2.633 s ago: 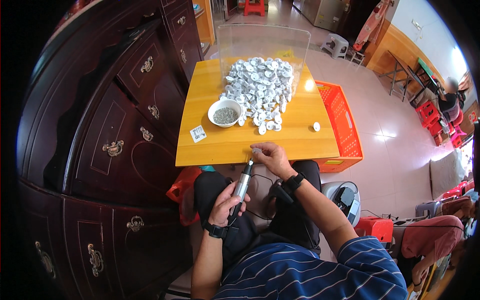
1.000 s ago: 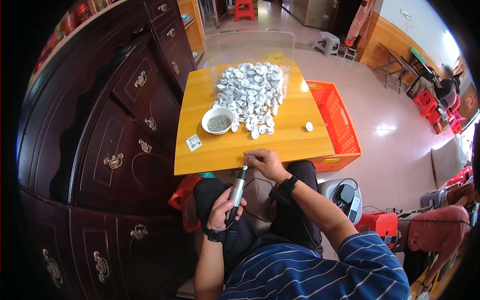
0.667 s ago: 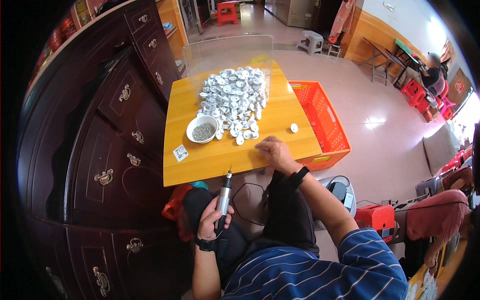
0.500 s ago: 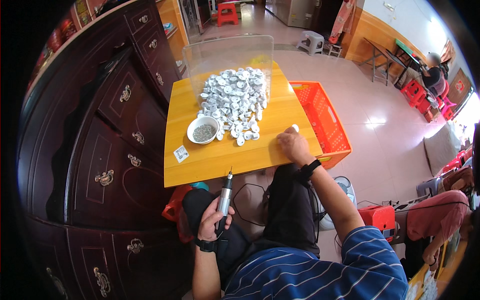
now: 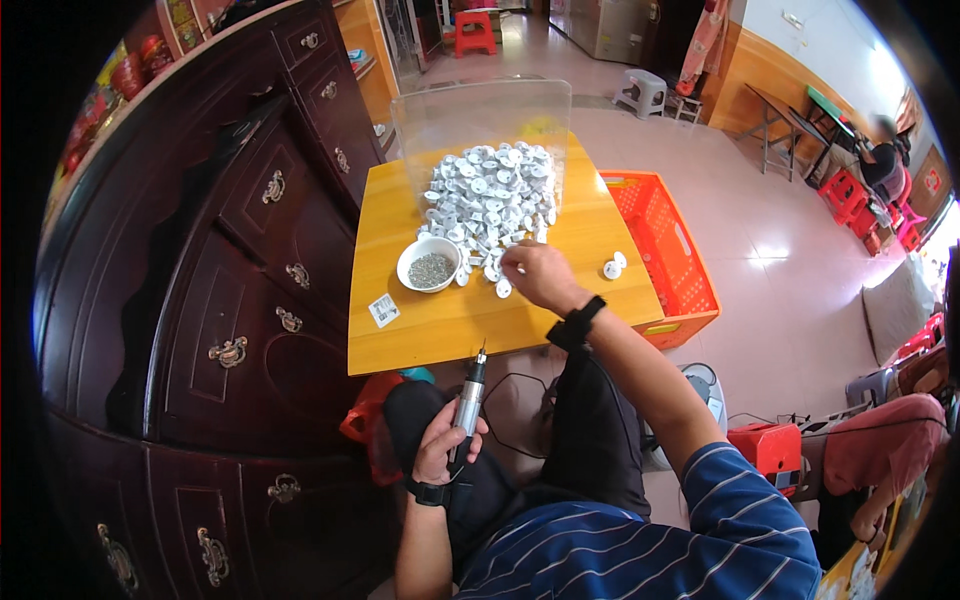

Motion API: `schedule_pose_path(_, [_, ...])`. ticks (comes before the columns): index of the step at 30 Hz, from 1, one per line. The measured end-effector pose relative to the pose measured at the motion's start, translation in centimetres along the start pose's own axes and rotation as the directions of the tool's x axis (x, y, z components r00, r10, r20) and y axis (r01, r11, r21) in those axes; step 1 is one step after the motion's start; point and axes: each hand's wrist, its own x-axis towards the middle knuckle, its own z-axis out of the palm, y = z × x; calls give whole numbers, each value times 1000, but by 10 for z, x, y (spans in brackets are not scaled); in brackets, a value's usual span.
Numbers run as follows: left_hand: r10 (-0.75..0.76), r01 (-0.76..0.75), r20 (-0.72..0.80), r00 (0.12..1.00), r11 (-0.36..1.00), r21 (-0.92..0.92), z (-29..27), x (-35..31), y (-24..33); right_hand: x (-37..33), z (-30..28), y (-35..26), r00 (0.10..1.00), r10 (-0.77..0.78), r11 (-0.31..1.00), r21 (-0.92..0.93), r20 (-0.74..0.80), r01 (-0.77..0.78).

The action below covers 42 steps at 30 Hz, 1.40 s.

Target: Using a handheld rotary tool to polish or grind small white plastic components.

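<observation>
My left hand [image 5: 447, 446] is wrapped round a silver and black electric screwdriver [image 5: 467, 407], its thin bit pointing up toward the table's near edge. Over the table my right hand [image 5: 545, 275] reaches to the near right edge of a heap of small round white plastic parts [image 5: 490, 190]. Its fingers are bent and pinched together among the nearest parts, and what lies between them is mostly hidden. Left of that hand stands a white bowl [image 5: 404, 270] of small metal screws [image 5: 432, 270]. Two white parts [image 5: 613, 268] lie apart near the table's right side.
A clear plastic bin [image 5: 480, 110] lies behind and around the heap on the yellow wooden table [image 5: 430, 340]. A square printed label [image 5: 383, 310] is at the left. An orange crate [image 5: 690, 280] stands against the right side. Dark drawers [image 5: 250, 270] line the left. Another person [image 5: 890, 430] sits at right.
My right hand has moved left from the table's right side to the heap, leaving two white parts in view there. The left hand keeps its grip on the screwdriver. The view has shifted slightly.
</observation>
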Motion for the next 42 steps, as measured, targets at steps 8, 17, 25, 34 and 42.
schedule_pose_path(8, [15,-15,1,1000,1000,-11,-6,-5,-2,77,85,-52,941,-33,931,-332,337,151])
schedule_pose_path(17, [23,-23,-7,1000,1000,22,-15,-12,2,111,113,-72,873,125,857,-495,472,145])
schedule_pose_path(25, [33,-33,13,999,999,-5,-16,-12,5,110,116,-62,899,59,878,-451,433,160])
schedule_pose_path(34, [36,-36,33,999,999,-9,-14,-10,2,106,109,-54,904,75,934,-347,420,84])
schedule_pose_path(42, [10,-9,27,1000,1000,-6,-8,-7,-1,102,111,-45,930,39,937,-337,366,93])
